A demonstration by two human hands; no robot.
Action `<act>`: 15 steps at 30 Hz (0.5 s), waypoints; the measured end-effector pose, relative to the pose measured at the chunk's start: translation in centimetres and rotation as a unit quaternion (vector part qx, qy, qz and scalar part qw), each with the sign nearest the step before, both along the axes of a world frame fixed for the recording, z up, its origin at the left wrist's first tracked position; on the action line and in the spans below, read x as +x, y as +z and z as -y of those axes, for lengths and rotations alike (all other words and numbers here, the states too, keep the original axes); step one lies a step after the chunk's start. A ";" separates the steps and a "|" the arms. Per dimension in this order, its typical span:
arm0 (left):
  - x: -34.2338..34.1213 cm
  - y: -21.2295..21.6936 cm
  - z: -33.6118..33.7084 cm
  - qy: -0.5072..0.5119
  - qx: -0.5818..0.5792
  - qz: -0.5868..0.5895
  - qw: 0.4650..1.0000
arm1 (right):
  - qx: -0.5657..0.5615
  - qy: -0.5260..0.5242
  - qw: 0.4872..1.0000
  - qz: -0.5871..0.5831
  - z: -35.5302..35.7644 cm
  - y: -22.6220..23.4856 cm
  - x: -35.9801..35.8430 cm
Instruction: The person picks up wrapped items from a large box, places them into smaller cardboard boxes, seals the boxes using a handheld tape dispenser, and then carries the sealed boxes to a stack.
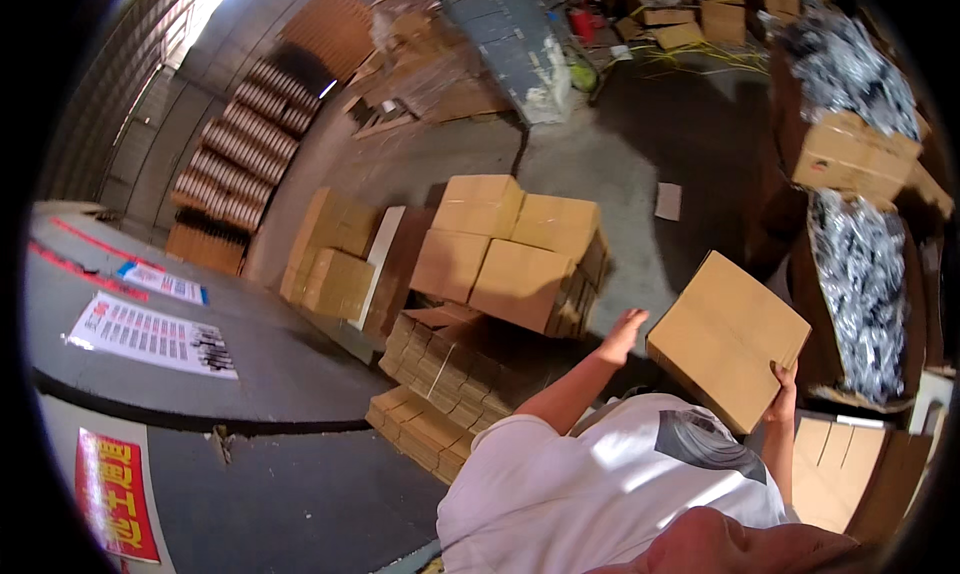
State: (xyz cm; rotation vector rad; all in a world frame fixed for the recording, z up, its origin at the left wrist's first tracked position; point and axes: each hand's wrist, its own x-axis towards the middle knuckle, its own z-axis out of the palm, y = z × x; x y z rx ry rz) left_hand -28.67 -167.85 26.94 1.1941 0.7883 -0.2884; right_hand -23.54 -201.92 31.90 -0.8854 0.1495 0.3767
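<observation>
A closed cardboard box [728,336] is held tilted in front of my chest on the right side. My right hand [783,392] grips its near right edge, fingers on the side and corner. My left hand [624,338] is off the box's left edge, palm flat and fingers stretched out, holding nothing. Left of that hand stands a stack of closed cardboard boxes [520,274], several of them side by side and on top of each other. Nearer to me are tied bundles of flattened cardboard [440,379].
At right, big open cartons hold clear plastic-wrapped items [862,294]. A grey wall [290,494] with posted sheets [150,336] runs along the left. Further off are more boxes [340,282], a blue-grey pillar [500,44], stacked goods [235,159] and yellow straps [715,59] on the floor.
</observation>
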 end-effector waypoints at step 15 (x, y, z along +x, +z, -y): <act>-19.1 -10.5 -10.1 0.338 0.038 -0.256 0.905 | -0.101 0.168 0.978 -0.071 -35.3 -10.6 21.5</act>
